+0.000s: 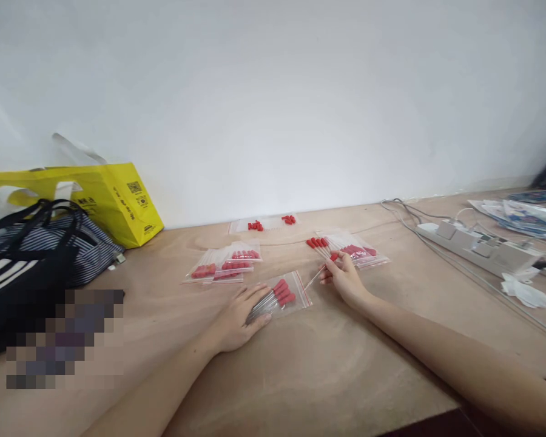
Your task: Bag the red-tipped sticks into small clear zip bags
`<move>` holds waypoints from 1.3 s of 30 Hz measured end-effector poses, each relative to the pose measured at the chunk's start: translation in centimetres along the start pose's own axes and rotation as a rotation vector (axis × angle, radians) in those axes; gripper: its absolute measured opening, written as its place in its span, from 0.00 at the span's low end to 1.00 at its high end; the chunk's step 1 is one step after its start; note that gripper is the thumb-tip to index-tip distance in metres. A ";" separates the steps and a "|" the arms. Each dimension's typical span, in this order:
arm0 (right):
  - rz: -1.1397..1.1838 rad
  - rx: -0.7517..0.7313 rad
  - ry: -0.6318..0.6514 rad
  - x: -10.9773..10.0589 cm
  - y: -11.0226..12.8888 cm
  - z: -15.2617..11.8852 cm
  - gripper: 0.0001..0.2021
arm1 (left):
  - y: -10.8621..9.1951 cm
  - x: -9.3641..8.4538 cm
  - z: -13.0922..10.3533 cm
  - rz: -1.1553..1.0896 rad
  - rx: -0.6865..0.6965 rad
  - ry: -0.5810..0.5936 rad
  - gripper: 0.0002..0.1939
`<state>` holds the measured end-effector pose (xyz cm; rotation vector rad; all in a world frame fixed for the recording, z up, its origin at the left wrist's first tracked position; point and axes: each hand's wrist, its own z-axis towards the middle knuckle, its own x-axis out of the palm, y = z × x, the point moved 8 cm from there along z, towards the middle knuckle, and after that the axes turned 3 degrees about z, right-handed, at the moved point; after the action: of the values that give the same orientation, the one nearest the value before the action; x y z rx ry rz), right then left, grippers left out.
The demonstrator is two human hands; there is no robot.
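My left hand [239, 318] lies on the table with its fingers stretched over the left end of a clear zip bag [300, 290]. Inside that bag are several thin metal rods with red handles [283, 292]. Between the fingertips of my right hand [343, 276] is a red-handled thin metal rod [317, 275], its shaft slanting down left toward the bag's opening edge. Just beyond the right hand, several loose red-handled rods [317, 243] lie side by side. They are next to a stack of filled zip bags [364, 250].
Another group of filled zip bags [222, 265] lies left of centre. By the wall, a clear bag [273, 222] has small red pieces on it. A yellow bag [131, 203] and a black bag [22, 273] stand left; a power strip [477, 249], cables and papers [523, 215] lie right.
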<state>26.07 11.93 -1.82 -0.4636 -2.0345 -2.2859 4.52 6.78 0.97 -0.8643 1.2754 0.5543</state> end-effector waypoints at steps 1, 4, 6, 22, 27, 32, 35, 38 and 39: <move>0.032 0.022 0.018 0.3 -0.2 -0.2 0.16 | 0.0 0.0 0.0 0.000 0.001 0.003 0.25; 0.070 0.097 0.101 1.3 -0.9 -0.9 0.14 | 0.0 0.1 0.0 -0.004 0.004 0.006 0.25; 0.039 0.139 0.168 1.8 -1.1 -1.4 0.14 | 0.1 0.2 0.0 -0.006 -0.001 0.006 0.25; -0.440 -0.154 0.852 6.7 0.2 -3.3 0.14 | -0.1 0.0 0.2 -0.001 0.016 -0.002 0.24; -0.446 -0.100 0.987 7.7 -0.7 -3.8 0.13 | 0.2 0.2 0.2 -0.010 0.021 -0.017 0.24; -0.686 -0.160 0.762 7.0 -1.5 -2.5 0.11 | 0.2 0.1 0.2 -0.002 0.035 -0.030 0.24; -0.800 -0.240 0.693 7.1 -0.9 -2.7 0.10 | 0.2 0.1 0.2 0.001 0.037 -0.026 0.24; -0.887 -0.286 0.625 7.1 -0.1 -2.9 0.11 | 0.1 0.0 0.2 -0.002 0.037 -0.029 0.24; -0.892 -0.285 0.614 7.1 0.0 -2.9 0.11 | 0.1 0.0 0.2 -0.005 0.038 -0.031 0.24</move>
<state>18.71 10.24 -0.34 1.2376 -1.7514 -2.6187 4.57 7.01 0.96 -0.8241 1.2516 0.5362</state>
